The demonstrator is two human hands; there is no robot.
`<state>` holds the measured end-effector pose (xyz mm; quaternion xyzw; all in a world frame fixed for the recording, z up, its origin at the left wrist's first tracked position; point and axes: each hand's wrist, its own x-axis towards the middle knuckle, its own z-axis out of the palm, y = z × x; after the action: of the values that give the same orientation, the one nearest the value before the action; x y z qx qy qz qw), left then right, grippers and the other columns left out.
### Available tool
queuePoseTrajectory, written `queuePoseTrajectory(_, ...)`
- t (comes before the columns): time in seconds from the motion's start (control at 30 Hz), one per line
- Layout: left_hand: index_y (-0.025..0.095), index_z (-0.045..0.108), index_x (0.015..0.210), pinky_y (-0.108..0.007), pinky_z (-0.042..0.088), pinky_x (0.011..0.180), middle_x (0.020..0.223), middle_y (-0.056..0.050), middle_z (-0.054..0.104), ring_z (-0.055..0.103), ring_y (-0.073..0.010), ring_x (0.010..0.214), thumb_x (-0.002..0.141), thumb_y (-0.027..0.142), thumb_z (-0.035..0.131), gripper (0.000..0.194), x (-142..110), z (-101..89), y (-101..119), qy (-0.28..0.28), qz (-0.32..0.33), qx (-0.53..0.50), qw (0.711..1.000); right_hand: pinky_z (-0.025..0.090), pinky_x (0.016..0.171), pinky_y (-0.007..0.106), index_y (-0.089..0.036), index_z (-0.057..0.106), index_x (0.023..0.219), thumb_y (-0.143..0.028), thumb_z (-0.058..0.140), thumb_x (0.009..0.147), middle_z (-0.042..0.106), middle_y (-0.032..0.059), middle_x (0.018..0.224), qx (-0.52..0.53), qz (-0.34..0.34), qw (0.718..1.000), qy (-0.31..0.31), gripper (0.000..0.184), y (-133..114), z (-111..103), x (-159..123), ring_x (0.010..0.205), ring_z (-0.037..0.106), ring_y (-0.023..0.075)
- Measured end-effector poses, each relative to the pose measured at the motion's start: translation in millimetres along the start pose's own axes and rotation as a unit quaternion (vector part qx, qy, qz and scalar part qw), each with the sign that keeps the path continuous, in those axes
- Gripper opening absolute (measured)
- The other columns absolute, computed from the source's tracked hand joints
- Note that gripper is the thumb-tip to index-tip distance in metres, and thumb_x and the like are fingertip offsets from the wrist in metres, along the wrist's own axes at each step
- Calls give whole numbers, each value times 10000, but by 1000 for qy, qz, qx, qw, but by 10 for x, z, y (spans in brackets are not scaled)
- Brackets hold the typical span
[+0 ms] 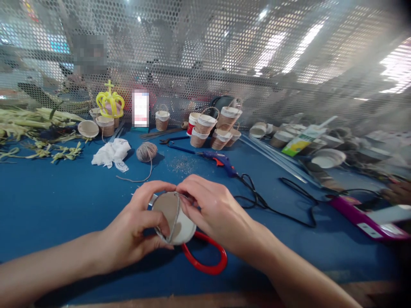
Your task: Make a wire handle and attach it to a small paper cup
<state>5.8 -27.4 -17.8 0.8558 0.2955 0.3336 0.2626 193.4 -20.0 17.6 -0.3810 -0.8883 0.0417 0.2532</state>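
Note:
A small paper cup (pixel 188 226), tilted so that its white inside shows, is between my hands above the blue table. Grey yarn (pixel 175 218) runs across its mouth from rim to rim. My left hand (pixel 138 222) grips the cup's left side, thumb inside the rim and fingers around the outside. At the far rim, the fingers of my right hand (pixel 208 201) pinch the upper end of the yarn. Red-handled scissors (pixel 205 270) lie under and beside the cup, their blades mostly hidden. A ball of grey yarn (pixel 147 152) rests beyond my left hand, its loose end on the table.
A blue glue gun (pixel 221 162) with a black cord lies beyond my right hand, near pliers (pixel 176 140). Several small handled baskets (pixel 205 124) stand along the perforated metal screen. A purple power strip (pixel 362 218) is at right; crumpled tissue (pixel 111 153) lies left.

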Motion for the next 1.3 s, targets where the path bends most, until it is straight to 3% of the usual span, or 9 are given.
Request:
queuePoseTrajectory(0.5, 182, 607, 659, -457, 347, 970, 1236, -62, 401, 395, -252, 1153, 714, 291, 650, 129, 11, 26, -80, 12, 4, -17, 1000, 377, 542, 220, -143, 562, 794, -122, 528, 777, 563, 26, 727, -5, 45, 999, -12, 44, -27, -5, 35, 592, 474, 108)
queuePoseTrajectory(0.63, 179, 609, 655, -452, 349, 969, 1241, -65, 404, 398, -256, 1154, 706, 294, 659, 136, 10, 26, -68, 5, -1, -12, 1000, 350, 512, 214, -143, 546, 715, -108, 509, 797, 525, 7, 645, -18, 34, 999, 8, 96, -3, 26, 45, 556, 451, 102)
queuePoseTrajectory(1.3, 170, 595, 642, -435, 310, 981, 1241, -62, 417, 382, -263, 1165, 663, 272, 701, 149, 97, -53, -63, 2, -11, 5, 1000, 327, 493, 220, -163, 498, 692, -99, 467, 781, 491, -8, 598, -43, 17, 999, 12, 114, 100, 73, 122, 517, 421, 109)
